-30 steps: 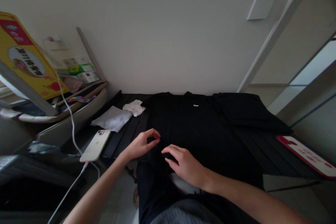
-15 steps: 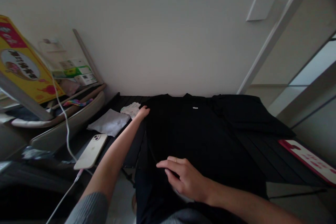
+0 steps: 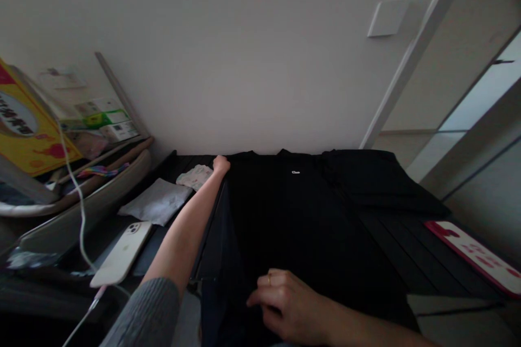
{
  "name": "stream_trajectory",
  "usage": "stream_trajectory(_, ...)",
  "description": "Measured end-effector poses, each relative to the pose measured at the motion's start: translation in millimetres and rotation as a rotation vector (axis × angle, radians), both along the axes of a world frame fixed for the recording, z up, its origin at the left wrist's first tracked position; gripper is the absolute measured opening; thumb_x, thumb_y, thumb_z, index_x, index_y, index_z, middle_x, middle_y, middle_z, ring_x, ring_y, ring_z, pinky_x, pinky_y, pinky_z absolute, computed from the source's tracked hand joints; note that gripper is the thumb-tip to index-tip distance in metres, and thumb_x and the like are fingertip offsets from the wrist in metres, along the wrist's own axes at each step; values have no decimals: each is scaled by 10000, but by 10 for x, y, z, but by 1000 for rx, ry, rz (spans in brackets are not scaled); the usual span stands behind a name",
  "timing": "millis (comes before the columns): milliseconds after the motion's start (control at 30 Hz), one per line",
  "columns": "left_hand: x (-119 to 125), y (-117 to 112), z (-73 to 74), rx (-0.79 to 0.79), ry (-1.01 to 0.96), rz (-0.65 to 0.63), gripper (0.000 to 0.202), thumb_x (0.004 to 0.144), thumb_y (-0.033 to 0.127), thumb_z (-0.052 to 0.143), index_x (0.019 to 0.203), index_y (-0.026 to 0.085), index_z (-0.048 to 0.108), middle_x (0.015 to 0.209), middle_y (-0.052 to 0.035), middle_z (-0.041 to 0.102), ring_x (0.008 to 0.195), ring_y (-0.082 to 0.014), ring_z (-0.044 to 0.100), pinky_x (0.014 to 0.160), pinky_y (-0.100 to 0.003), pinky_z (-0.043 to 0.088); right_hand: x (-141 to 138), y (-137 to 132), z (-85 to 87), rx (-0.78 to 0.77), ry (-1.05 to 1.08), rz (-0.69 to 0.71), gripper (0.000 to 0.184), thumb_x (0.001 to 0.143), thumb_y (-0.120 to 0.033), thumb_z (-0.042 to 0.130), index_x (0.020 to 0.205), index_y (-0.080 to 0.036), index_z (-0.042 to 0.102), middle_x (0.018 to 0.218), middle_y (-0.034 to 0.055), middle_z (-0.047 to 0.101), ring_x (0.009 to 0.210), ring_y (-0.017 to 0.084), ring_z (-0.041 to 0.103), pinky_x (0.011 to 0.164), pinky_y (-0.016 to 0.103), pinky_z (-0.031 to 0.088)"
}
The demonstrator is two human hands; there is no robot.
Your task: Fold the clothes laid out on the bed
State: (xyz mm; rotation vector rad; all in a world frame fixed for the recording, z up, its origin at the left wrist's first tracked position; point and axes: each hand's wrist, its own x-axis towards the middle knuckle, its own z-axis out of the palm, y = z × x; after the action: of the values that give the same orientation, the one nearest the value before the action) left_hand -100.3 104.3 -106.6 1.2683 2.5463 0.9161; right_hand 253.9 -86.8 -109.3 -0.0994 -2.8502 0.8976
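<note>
A black shirt [image 3: 280,217] with a small white logo lies spread on the black slatted table, its collar toward the wall. My left hand [image 3: 222,165] is closed on the shirt's far left shoulder, its fingertips hidden. At the near left side of the shirt, my right hand [image 3: 283,302], with a ring on one finger, has its fingers curled and pinched at the fabric. Dark cloth between the two hands rises in a loose fold. Beside my left hand lies a pale patterned cloth [image 3: 194,177], and nearer me a folded light grey cloth [image 3: 157,201].
A white phone [image 3: 121,254] with a plugged-in cable lies at the left. Behind it stands a cart [image 3: 134,165] holding boxes and a yellow package [image 3: 36,135]. Folded black cloth [image 3: 366,179] and a red-and-white board [image 3: 474,255] occupy the right side. A wall [image 3: 260,65] borders the far edge.
My left hand has closed more tightly at the shoulder. My right hand has come lower, toward me, with its fingers more curled. The shirt's left side has shifted; the view has tilted slightly.
</note>
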Motion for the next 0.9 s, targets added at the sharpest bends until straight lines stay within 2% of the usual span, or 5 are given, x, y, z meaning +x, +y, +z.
stream_trajectory(167, 495, 408, -15, 77, 83, -154, 452, 844, 31, 460, 1271, 128, 574, 1314, -167, 563, 1254, -288, 491, 1046, -391, 396, 136, 16, -54, -25, -63, -55, 397, 746, -122, 524, 1107, -191, 675, 897, 45, 708, 801, 155, 633, 816, 280, 444)
stream_trajectory(400, 1362, 854, -374, 72, 98, -413, 593, 885, 85, 351, 1474, 137, 310, 1476, -133, 398, 1380, -234, 341, 1141, -382, 281, 324, 61, -214, 3, -129, -110, 339, 726, -130, 523, 1000, -201, 710, 843, 44, 720, 814, 171, 661, 820, 267, 444)
stream_trajectory(567, 1686, 764, -836, -87, 81, -600, 598, 886, 362, 487, 1457, 324, 313, 1487, -60, 390, 1418, -339, 209, 1104, -639, 132, 356, 88, -317, -66, -259, -70, 371, 747, -140, 519, 1062, -219, 700, 872, 18, 736, 751, 142, 667, 758, 224, 460)
stream_trajectory(800, 1627, 488, -895, -52, 114, -598, 590, 959, 358, 329, 1503, 220, 147, 1503, -125, 356, 1420, -274, 241, 1134, -554, 149, 467, 427, -70, -269, -141, -400, 331, 874, -248, 482, 1163, -207, 639, 651, -19, 662, 587, 121, 602, 640, 226, 457)
stream_trajectory(900, 1494, 226, -898, -30, 131, -573, 547, 947, 299, 364, 1460, 144, 256, 1464, -170, 407, 1394, -273, 306, 1132, -505, 218, 474, 706, -3, -254, 26, -539, 302, 897, -240, 453, 1128, -190, 641, 741, 10, 659, 672, 138, 611, 698, 261, 479)
